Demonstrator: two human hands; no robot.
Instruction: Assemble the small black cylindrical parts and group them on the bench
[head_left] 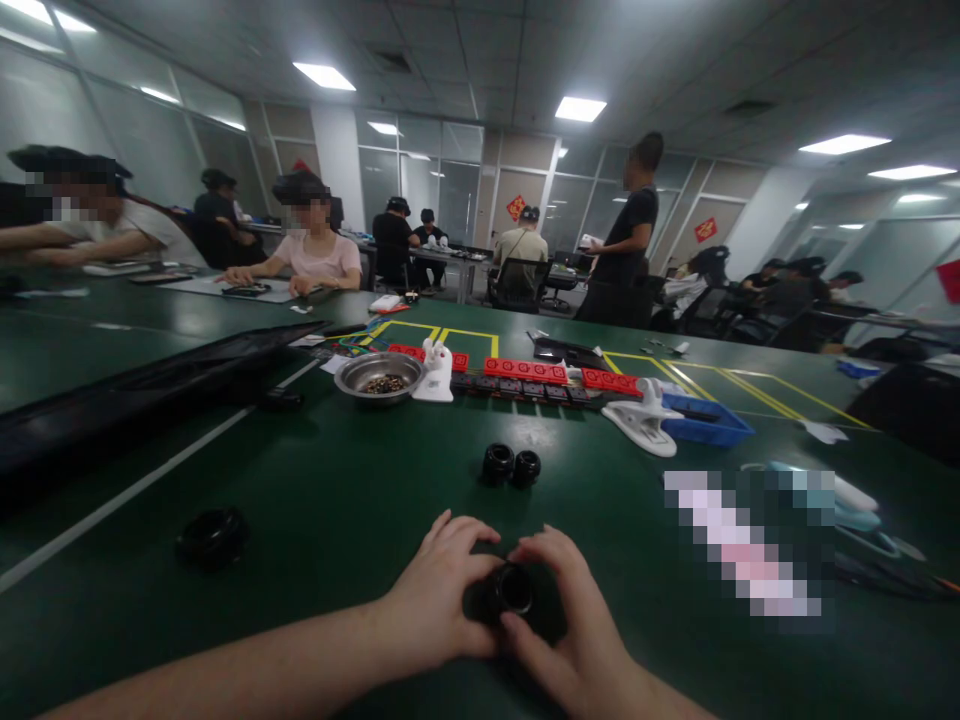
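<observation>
Two bare hands close around a black ring-shaped part [512,590] at the near middle of the green surface [360,470].
From the left, a loose black piece [212,537] lies well apart from the hands; farther back stands a metal bowl [381,378] of small bits, beside a white stand [434,374]. The left hand [442,590] is curled, its thumb and fingers clamped around the part's left side. Beyond the part sit two small black rings [512,466], side by side. The right hand [574,610] grips the part's right side between thumb and fingers. Farther right, a white clip [643,425] lies beside a blue tray [709,422].
</observation>
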